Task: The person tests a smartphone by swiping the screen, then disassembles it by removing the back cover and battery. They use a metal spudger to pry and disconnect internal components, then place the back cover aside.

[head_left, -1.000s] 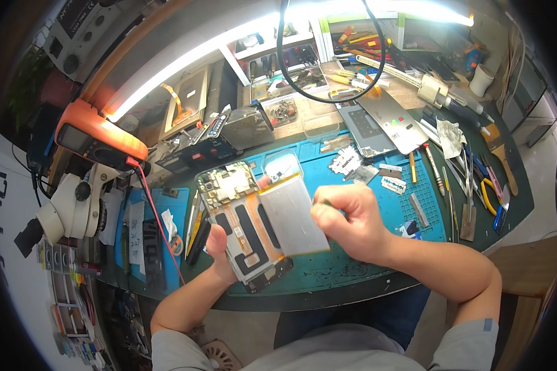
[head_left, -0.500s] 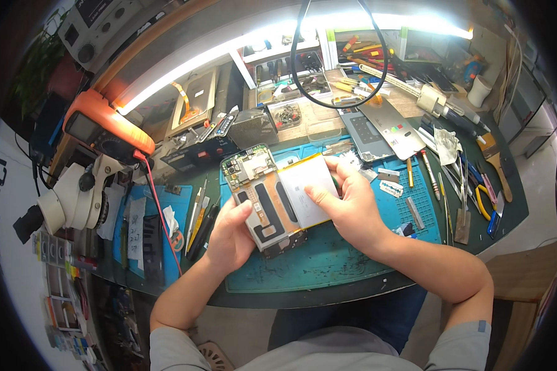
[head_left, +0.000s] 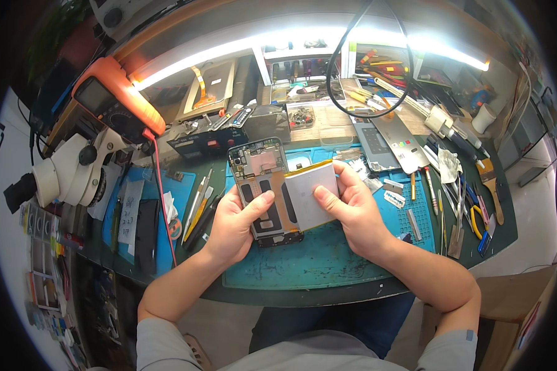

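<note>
My left hand (head_left: pixel 232 222) grips an opened phone frame (head_left: pixel 259 162) by its left side, thumb across the dark slotted area below the exposed circuit board. My right hand (head_left: pixel 360 219) pinches a flat silver battery (head_left: pixel 300 198) with a yellow top edge, thumb on its face and fingers behind. The battery lies alongside the frame's right side, slightly overlapping or touching it; whether it is attached cannot be told. Both pieces are held over a blue work mat (head_left: pixel 278 272). Beyond my right hand lie small metal pieces and a razor blade (head_left: pixel 395 198).
A microscope (head_left: pixel 68 176) and an orange multimeter (head_left: pixel 139 105) stand left; slim tools (head_left: pixel 201 210) lie beside my left hand. Gray phone panels (head_left: pixel 402 148), a brush (head_left: pixel 492 191) and pliers (head_left: pixel 476 219) lie right. A cable loop (head_left: pixel 332 74) hangs above organizers at the back.
My right fist has opened into a thumb-on-face grip on the battery. My left thumb has moved onto the frame's face. The phone and battery are now more upright and shifted right.
</note>
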{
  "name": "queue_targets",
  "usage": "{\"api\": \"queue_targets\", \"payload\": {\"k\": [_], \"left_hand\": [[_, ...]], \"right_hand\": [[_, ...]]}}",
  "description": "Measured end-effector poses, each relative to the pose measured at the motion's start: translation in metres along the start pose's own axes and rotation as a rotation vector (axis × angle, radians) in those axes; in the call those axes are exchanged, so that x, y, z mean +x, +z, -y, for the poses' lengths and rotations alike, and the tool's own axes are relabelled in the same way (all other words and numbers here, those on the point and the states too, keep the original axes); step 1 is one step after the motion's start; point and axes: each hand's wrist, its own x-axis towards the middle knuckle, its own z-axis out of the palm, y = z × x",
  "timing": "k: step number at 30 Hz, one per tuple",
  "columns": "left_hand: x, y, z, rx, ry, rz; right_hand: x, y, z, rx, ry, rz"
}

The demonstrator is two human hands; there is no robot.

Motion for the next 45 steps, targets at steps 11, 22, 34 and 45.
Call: {"api": "queue_targets", "payload": {"k": [11, 22, 34, 45], "left_hand": [[0.004, -0.006, -0.004, -0.042, -0.132, 0.042], [0.0, 0.001, -0.016, -0.266, -0.175, 0.197], [-0.009, 0.004, -0.013, -0.362, -0.249, 0.321], [-0.009, -0.014, 0.005, -0.357, -0.047, 0.652]], "right_hand": [[0.001, -0.002, 0.0, 0.035, 0.072, -0.035], [0.0, -0.001, 0.005, -0.063, 0.061, -0.077], [-0.001, 0.0, 0.008, -1.246, -0.834, -0.284], [-0.011, 0.074, 0.009, -1.156, -0.37, 0.017]]}}
